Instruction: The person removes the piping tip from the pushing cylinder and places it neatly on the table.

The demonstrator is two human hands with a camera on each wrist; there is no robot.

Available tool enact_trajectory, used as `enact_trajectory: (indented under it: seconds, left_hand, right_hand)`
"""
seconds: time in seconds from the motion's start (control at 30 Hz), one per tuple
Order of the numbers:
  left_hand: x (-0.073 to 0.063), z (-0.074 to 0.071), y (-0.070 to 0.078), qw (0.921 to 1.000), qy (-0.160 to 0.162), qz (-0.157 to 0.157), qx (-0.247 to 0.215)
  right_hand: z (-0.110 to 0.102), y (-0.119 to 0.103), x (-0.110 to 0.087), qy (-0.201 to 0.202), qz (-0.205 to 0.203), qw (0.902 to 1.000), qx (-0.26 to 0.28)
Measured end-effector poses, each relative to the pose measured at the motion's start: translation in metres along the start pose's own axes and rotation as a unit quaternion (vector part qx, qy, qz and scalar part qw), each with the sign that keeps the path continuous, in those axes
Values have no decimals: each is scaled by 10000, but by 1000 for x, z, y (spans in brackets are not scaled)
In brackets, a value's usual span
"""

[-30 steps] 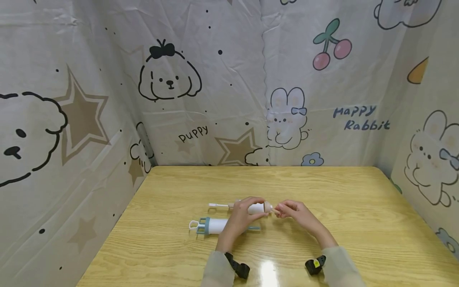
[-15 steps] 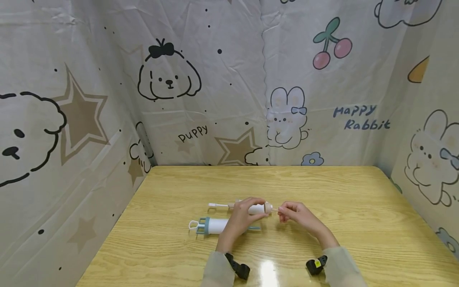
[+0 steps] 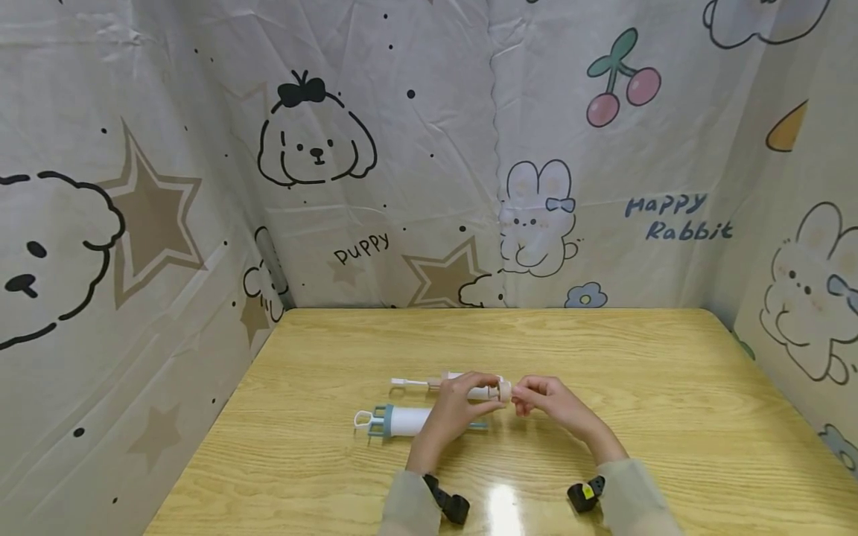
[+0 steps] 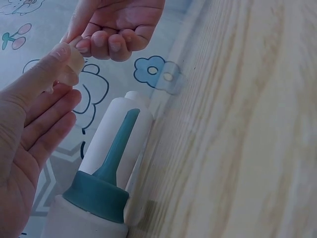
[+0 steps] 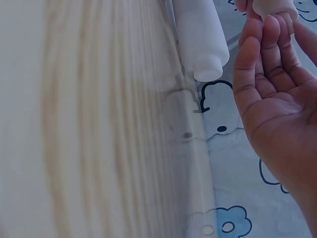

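Observation:
A beige nozzle with a wide collar (image 4: pixel 75 60) is held between my two hands. My left hand (image 3: pixel 459 406) pinches its wide part with the thumb and fingers. From the other side, my right hand (image 3: pixel 550 398) pinches its narrow end, and the fingertips cover that end. Behind the hands lies a white tube (image 5: pixel 198 29) with a short neck, apart from the nozzle. Nearer to me, a syringe-like tool with a white barrel (image 3: pixel 405 422), teal collar (image 4: pixel 96 196) and teal spout (image 4: pixel 119 144) lies on the table, partly hidden by my left hand in the head view.
A thin white rod (image 3: pixel 407 383) with a flat end sticks out leftward from the far tube. The teal tool has a white loop handle (image 3: pixel 363 419) at its left end. Both lie on the wooden table (image 3: pixel 637 357), enclosed by printed cloth (image 3: pixel 415 149).
My right hand shifted slightly right, then back left, its fingers now closer to the nozzle's wide part. The nozzle sits slightly further right. My left hand and the teal tool have barely moved.

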State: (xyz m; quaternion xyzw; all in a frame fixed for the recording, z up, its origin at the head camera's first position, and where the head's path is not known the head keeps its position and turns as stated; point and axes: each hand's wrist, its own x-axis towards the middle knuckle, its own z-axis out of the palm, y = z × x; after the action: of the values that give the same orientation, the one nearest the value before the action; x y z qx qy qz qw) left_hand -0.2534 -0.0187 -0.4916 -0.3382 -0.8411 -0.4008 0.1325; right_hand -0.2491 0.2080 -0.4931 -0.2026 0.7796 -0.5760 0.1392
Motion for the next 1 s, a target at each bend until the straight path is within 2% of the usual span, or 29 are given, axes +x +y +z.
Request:
enact_trajectory:
  seconds: [0.1,0.3,0.53,0.73,1.0]
  left_hand:
    - [-1,1,-1,10000,-26,58,40]
    - [-2,2,-4,9993,2,373,70]
    - [-2,1,-3,9985,162,487,164]
    - [-2,1,-3,9979,329,496,264]
    - [-1,3,-4,9933,824,708,400]
  right_hand:
    - [1,-1,0,-4,-9,10000,-11]
    - [1,1,1,-75,-53,10000,-39]
    - [0,3,1,-154,-88,9998,-14]
    - [3,1,2,101,-66,9999,-69]
    - [14,-6,6,462,-148,9988,-117]
